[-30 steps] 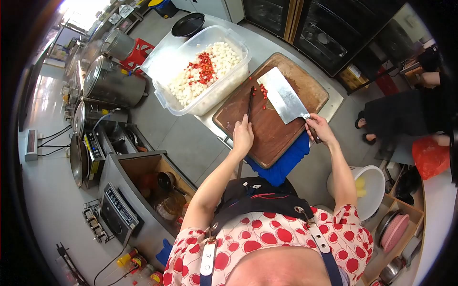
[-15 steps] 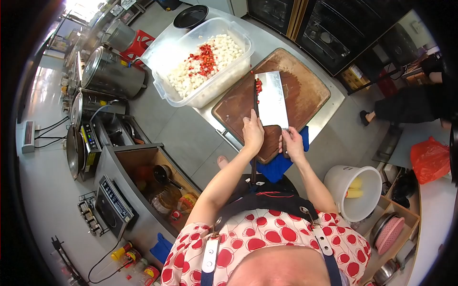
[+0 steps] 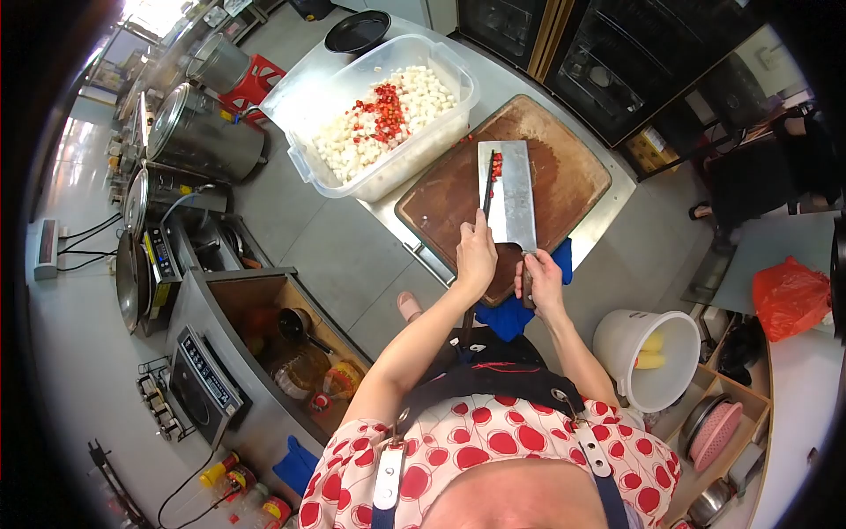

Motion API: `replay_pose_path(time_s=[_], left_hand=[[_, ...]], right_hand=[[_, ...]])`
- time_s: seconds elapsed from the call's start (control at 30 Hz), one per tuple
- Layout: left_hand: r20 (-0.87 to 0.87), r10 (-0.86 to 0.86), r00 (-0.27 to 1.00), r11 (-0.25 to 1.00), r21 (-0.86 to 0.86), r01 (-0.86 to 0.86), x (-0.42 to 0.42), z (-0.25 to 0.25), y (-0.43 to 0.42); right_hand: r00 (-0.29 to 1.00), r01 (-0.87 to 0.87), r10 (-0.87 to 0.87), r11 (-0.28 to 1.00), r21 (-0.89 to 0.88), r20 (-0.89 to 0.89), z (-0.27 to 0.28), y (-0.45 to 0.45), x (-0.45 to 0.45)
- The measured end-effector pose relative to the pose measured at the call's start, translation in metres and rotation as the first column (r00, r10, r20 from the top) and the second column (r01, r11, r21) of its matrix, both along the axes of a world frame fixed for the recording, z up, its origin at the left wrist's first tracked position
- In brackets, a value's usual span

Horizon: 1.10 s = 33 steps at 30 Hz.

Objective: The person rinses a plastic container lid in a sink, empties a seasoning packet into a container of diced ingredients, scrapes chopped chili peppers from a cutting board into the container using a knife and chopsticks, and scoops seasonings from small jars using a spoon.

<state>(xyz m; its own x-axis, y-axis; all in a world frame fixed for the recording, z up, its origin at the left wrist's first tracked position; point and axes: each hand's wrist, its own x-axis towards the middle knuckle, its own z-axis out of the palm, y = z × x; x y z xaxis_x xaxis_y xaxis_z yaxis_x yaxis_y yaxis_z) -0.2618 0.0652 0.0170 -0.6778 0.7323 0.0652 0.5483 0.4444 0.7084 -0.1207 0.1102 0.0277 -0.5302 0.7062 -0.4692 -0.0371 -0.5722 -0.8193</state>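
Observation:
My right hand [image 3: 541, 280] is closed round the handle of a broad cleaver [image 3: 514, 203], its blade lying flat above the wooden cutting board [image 3: 573, 172]. Small chopped red chilli pieces [image 3: 497, 164] sit on the far part of the blade. My left hand [image 3: 477, 254] grips a thin dark stick-like tool [image 3: 489, 181], whose tip lies over the blade beside the chilli; its exact kind is unclear. Past the board's left side, a clear plastic tub [image 3: 388, 172] holds white diced pieces [image 3: 348, 152] topped with chopped red chilli [image 3: 385, 113].
A black round pan [image 3: 357, 32] stands at the table's far corner. Blue cloth [image 3: 507, 319] hangs at the near edge. To the right are a white bucket [image 3: 661, 366] with yellow pieces inside and a red plastic bag [image 3: 790, 298]. Another person [image 3: 749, 176] is at far right.
The dark tool's tip has moved right, from the blade's left edge onto the blade. The cleaver sits slightly further right and nearer in view. The other person's legs have shifted right.

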Motion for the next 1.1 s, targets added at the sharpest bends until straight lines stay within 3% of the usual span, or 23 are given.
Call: replay_pose_path(time_s=[0.1, 0.17, 0.3, 0.4, 0.43, 0.47, 0.53, 0.6, 0.63, 0.7, 0.77, 0.83, 0.9, 1.0, 1.1], left_hand=[[0.011, -0.041, 0.999, 0.997, 0.069, 0.041, 0.004, 0.028, 0.001], [0.065, -0.049, 0.997, 0.977, 0.210, 0.034, 0.002, 0.060, 0.003], [-0.039, -0.047, 0.998, 0.936, 0.346, 0.057, -0.028, 0.116, 0.010], [-0.119, 0.014, 0.993, 0.940, 0.340, 0.028, -0.076, 0.144, 0.011], [-0.196, 0.051, 0.979, 0.948, 0.319, 0.014, -0.097, 0.151, 0.010], [-0.163, 0.061, 0.985, 0.963, 0.268, -0.016, -0.123, 0.154, 0.008], [-0.164, 0.105, 0.981, 0.984, 0.163, -0.078, -0.172, 0.149, 0.000], [-0.207, 0.134, 0.969, 0.991, 0.055, -0.126, -0.208, 0.149, -0.015], [-0.210, 0.147, 0.967, 0.989, 0.063, -0.136, -0.217, 0.151, -0.022], [-0.195, 0.143, 0.970, 0.989, 0.055, -0.135, -0.222, 0.152, -0.034], [-0.214, 0.115, 0.970, 0.992, 0.071, -0.102, -0.206, 0.160, -0.044], [-0.218, 0.007, 0.976, 0.956, 0.288, 0.057, -0.182, 0.157, -0.052], [-0.237, -0.100, 0.966, 0.926, 0.334, 0.178, -0.152, 0.141, -0.063], [-0.072, -0.181, 0.981, 0.961, 0.201, 0.192, -0.108, 0.098, -0.075], [0.084, -0.157, 0.984, 0.986, 0.073, 0.151, -0.088, 0.051, -0.064]], right_hand=[[1.000, 0.008, -0.009, 0.997, 0.077, 0.006, 0.035, -0.001, 0.007], [0.999, 0.022, -0.019, 0.992, 0.123, -0.025, 0.071, 0.001, 0.005], [0.998, -0.049, 0.058, 0.962, 0.267, -0.025, 0.142, 0.012, -0.021], [0.991, -0.128, 0.134, 0.923, 0.362, 0.007, 0.183, 0.023, -0.070], [0.979, -0.204, 0.183, 0.866, 0.456, 0.090, 0.191, 0.028, -0.088], [0.961, -0.277, 0.219, 0.812, 0.514, 0.172, 0.199, 0.035, -0.108], [0.922, -0.370, 0.149, 0.609, 0.701, 0.357, 0.183, 0.061, -0.152], [0.913, -0.394, 0.089, 0.441, 0.806, 0.398, 0.174, 0.071, -0.176], [0.921, -0.372, 0.072, 0.459, 0.807, 0.383, 0.174, 0.073, -0.181], [0.927, -0.360, 0.191, 0.690, 0.627, 0.322, 0.184, 0.071, -0.173], [0.968, -0.252, 0.218, 0.817, 0.519, 0.126, 0.191, 0.072, -0.147], [0.970, -0.230, 0.241, 0.855, 0.464, 0.037, 0.194, 0.074, -0.105], [0.984, -0.175, 0.168, 0.897, 0.406, 0.053, 0.180, 0.076, -0.058], [0.989, -0.141, 0.117, 0.923, 0.359, 0.089, 0.135, 0.087, 0.004], [0.983, -0.148, 0.111, 0.949, 0.277, 0.146, 0.081, 0.100, 0.027]])
